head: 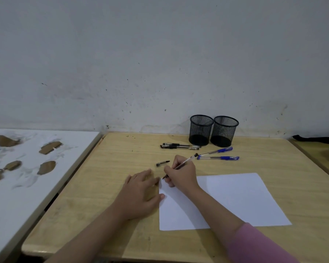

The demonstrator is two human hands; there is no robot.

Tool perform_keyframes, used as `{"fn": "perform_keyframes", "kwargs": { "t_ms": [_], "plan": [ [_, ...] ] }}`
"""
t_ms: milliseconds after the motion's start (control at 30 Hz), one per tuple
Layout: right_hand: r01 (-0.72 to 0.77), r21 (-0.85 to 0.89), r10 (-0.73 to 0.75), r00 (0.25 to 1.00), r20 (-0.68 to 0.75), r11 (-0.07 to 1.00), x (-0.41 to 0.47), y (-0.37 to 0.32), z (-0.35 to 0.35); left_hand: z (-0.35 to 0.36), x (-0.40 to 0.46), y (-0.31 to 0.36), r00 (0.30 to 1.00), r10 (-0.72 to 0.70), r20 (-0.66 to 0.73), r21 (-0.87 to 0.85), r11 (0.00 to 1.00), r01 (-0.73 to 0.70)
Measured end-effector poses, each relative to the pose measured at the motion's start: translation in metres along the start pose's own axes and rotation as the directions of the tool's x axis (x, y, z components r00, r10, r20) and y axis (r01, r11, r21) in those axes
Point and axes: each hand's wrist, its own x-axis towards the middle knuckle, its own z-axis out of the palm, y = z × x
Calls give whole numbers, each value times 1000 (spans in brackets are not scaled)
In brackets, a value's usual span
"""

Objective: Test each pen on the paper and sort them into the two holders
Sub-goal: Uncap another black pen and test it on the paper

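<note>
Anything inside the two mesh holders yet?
No pens stand up in the left holder or the right holder. Through the mesh they look empty, though the dark bottoms hide anything small.

Two black mesh holders (201,130) (224,131). Two black capped pens (179,145) (179,147); two blue capped pens (216,150) (217,158); one uncapped pen (180,165) in hand. One loose black cap (162,163). One white paper sheet (235,198). Two hands (141,190) (180,174).

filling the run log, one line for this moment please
right hand writing, black pen | left hand steadies white paper sheet
</note>
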Motion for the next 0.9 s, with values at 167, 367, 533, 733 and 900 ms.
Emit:
{"fn": "perform_keyframes", "kwargs": {
  "t_ms": [167,367,533,733,900],
  "plan": [
    [46,0,-46,998,39,999,-1,2,0,2,1,0,1000,-13,-19,-9,1000,13],
    [48,23,-50,997,56,999,1,5,1,5,1,-1,999,13,-43,23,1000,-12],
    [33,-15,-32,998,53,999,2,5,1,5,0,-1,997,31,-68,3,1000,-31],
    [39,-31,-37,998,58,999,1,4,0,6,1,-2,997,33,-65,13,999,-32],
    [31,-21,-30,998,47,999,1,3,1,6,1,-1,997,32,-72,10,999,-32]
  ]
}}
